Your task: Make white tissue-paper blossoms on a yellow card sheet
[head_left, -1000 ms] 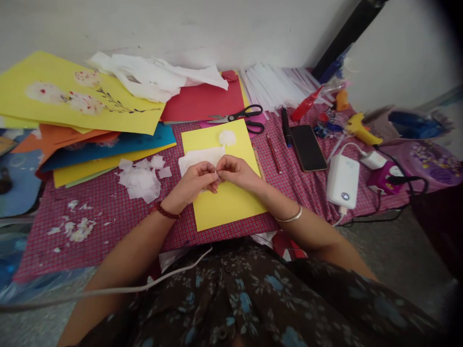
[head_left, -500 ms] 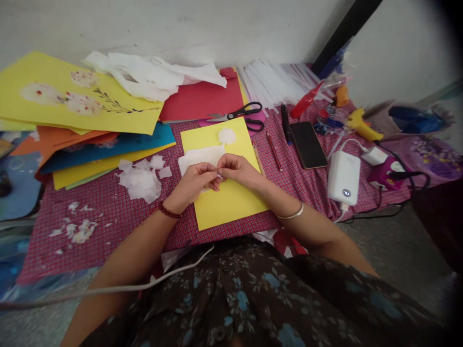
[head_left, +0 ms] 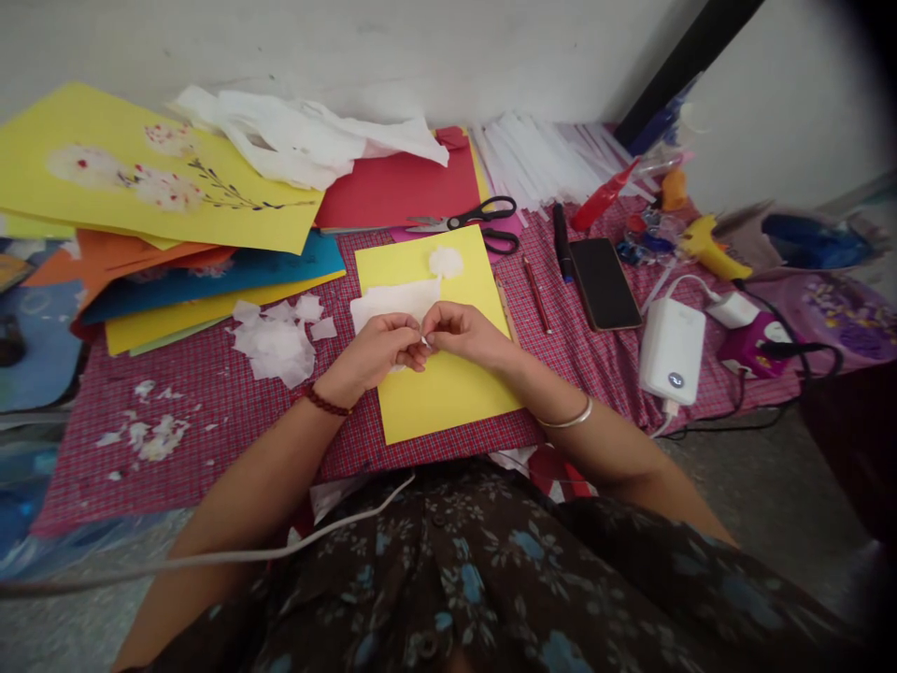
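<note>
Over a yellow sheet of paper (head_left: 448, 402), my left hand (head_left: 382, 350) and my right hand (head_left: 466, 335) meet with their fingertips pinched together. Between them shows a tiny white piece of tissue paper (head_left: 424, 342), mostly hidden by the fingers. Behind my left hand lies a white paper piece (head_left: 392, 301) on the sheet. A round white tissue flower (head_left: 446, 262) sits near the sheet's top edge. To the left, a pile of cut white tissue squares (head_left: 277, 346) rests on the checked cloth.
Black-handled scissors (head_left: 476, 222) lie behind the sheet. On the right are a pencil (head_left: 538, 294), a marker (head_left: 562, 243), a phone (head_left: 604, 283) and a white power bank (head_left: 673, 350). Coloured papers (head_left: 280, 264) are stacked at left, near paper scraps (head_left: 158, 437). A white cable (head_left: 294, 550) crosses in front.
Both hands stay pinched together in nearly the same place, with slight finger movement. A bit of white now shows more clearly between the fingertips. The view has shifted slightly.
</note>
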`<action>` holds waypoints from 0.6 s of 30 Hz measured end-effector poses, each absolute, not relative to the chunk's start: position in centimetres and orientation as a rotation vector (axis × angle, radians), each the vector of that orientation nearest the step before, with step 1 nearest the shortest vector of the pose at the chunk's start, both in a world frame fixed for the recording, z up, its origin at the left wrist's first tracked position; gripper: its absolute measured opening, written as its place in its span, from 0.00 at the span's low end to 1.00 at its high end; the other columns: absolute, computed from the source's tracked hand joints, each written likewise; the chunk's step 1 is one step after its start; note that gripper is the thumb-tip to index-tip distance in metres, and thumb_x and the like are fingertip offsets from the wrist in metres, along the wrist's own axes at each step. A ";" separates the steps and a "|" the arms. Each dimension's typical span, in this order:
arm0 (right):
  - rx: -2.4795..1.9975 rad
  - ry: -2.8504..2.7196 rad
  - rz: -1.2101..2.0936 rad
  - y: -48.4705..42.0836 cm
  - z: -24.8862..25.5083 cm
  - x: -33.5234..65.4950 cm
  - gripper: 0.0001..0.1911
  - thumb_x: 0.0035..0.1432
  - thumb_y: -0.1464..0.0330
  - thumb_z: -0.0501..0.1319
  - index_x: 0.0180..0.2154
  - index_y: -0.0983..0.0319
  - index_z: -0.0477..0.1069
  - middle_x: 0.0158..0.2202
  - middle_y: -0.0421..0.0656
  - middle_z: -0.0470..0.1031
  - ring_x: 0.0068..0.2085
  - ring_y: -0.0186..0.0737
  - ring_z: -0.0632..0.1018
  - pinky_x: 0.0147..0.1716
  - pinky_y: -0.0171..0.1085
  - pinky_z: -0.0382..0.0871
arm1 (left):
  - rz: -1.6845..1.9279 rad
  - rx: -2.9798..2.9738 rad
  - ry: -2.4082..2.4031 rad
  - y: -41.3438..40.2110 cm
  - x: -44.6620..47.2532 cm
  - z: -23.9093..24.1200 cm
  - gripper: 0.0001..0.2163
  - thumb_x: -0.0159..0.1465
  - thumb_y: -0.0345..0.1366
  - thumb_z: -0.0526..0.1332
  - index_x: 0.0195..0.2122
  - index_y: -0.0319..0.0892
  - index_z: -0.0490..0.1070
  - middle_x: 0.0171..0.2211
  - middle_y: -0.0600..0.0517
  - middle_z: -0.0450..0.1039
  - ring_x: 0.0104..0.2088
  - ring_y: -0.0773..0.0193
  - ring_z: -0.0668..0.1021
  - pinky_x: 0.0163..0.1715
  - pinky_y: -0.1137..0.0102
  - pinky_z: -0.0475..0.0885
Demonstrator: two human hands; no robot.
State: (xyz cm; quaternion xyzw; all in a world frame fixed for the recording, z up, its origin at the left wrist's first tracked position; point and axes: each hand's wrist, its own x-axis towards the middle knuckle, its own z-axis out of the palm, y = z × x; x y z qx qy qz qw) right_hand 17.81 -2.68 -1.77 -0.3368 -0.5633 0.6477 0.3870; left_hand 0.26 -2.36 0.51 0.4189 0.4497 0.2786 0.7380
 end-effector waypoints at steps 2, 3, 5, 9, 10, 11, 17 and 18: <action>-0.850 -1.425 1.651 -2.7 -1.8 17.8 0.05 0.51 0.72 0.64 0.31 0.63 0.69 0.27 0.36 0.74 0.30 0.29 0.74 0.34 0.34 0.69 | 0.613 0.924 0.989 -2.4 0.3 0.5 0.04 0.49 0.31 0.63 0.24 0.40 0.68 0.20 0.52 0.75 0.20 0.69 0.76 0.22 0.74 0.74; -0.846 -1.420 1.650 -2.7 -1.8 17.8 0.05 0.52 0.72 0.64 0.31 0.63 0.69 0.27 0.36 0.74 0.29 0.29 0.74 0.34 0.34 0.69 | 0.616 0.924 0.989 -2.5 0.3 0.5 0.04 0.49 0.30 0.63 0.24 0.40 0.68 0.21 0.52 0.75 0.20 0.69 0.76 0.22 0.74 0.74; -0.846 -1.408 1.645 -2.7 -1.7 17.9 0.04 0.52 0.72 0.64 0.31 0.63 0.69 0.27 0.36 0.74 0.29 0.29 0.74 0.33 0.34 0.69 | 0.622 0.922 0.988 -2.5 0.3 0.5 0.04 0.50 0.31 0.63 0.25 0.40 0.68 0.21 0.52 0.75 0.20 0.69 0.76 0.22 0.74 0.73; -0.822 -1.407 1.646 -2.7 -1.4 18.0 0.03 0.56 0.71 0.63 0.33 0.63 0.69 0.28 0.38 0.75 0.30 0.31 0.74 0.34 0.35 0.69 | 0.637 0.898 0.982 -2.4 0.2 0.6 0.03 0.49 0.31 0.63 0.24 0.40 0.69 0.21 0.52 0.75 0.19 0.70 0.75 0.22 0.74 0.72; -0.804 -1.420 1.644 -2.7 -1.4 18.0 0.04 0.56 0.70 0.63 0.33 0.63 0.68 0.28 0.38 0.75 0.30 0.31 0.75 0.35 0.36 0.70 | 0.645 0.886 0.979 -2.4 0.2 0.7 0.03 0.49 0.31 0.63 0.24 0.40 0.70 0.21 0.53 0.75 0.18 0.70 0.75 0.22 0.74 0.72; -0.787 -1.435 1.639 -2.7 -1.3 18.0 0.06 0.56 0.69 0.64 0.34 0.62 0.68 0.29 0.39 0.74 0.31 0.32 0.75 0.36 0.36 0.70 | 0.656 0.875 0.975 -2.3 0.2 0.7 0.03 0.49 0.31 0.63 0.24 0.40 0.70 0.21 0.53 0.74 0.18 0.70 0.74 0.21 0.74 0.71; -0.808 -1.476 1.591 -2.9 -1.3 17.7 0.18 0.51 0.61 0.71 0.34 0.61 0.64 0.30 0.36 0.69 0.32 0.30 0.71 0.34 0.33 0.67 | 0.721 0.859 0.964 -2.5 0.3 0.8 0.04 0.48 0.31 0.66 0.22 0.40 0.70 0.17 0.55 0.70 0.16 0.72 0.70 0.16 0.76 0.63; -0.817 -1.472 1.581 -2.9 -1.3 17.7 0.18 0.51 0.61 0.71 0.34 0.61 0.65 0.30 0.36 0.68 0.31 0.30 0.71 0.33 0.33 0.66 | 0.725 0.862 0.957 -2.5 0.3 0.8 0.05 0.48 0.32 0.66 0.22 0.40 0.70 0.17 0.55 0.70 0.16 0.72 0.70 0.16 0.76 0.62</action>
